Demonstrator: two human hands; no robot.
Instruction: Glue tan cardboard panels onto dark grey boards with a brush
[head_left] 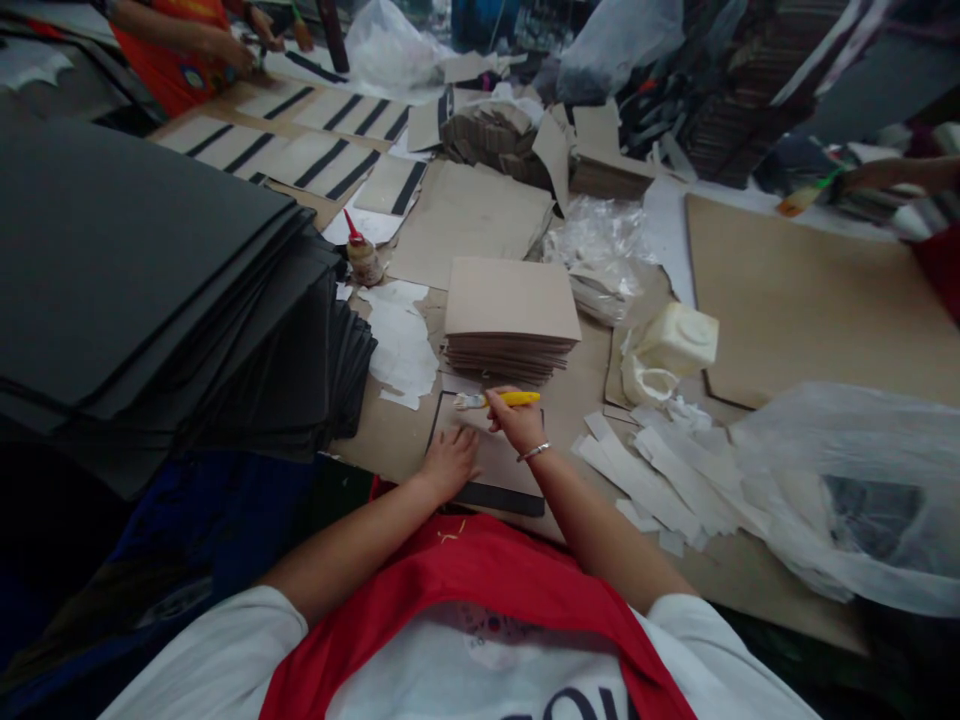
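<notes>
My left hand (pixel 450 462) lies flat, fingers spread, on a tan card (pixel 501 462) that rests on a black-edged sheet (pixel 499 497) in front of me. My right hand (pixel 516 420) is closed around a yellow-handled brush (pixel 499 400), its pale bristles pointing left over the card's far edge. A silver bracelet (pixel 533 452) circles my right wrist. Just beyond the brush stands a stack of tan cards (pixel 510 315).
A tall pile of black foam sheets (pixel 150 290) fills the left. A glue bottle with a red tip (pixel 363 255), a white plastic jug (pixel 671 350), paper strips (pixel 660 475) and a plastic bag (pixel 847 490) lie around. Other people's hands (pixel 240 45) work at the far side.
</notes>
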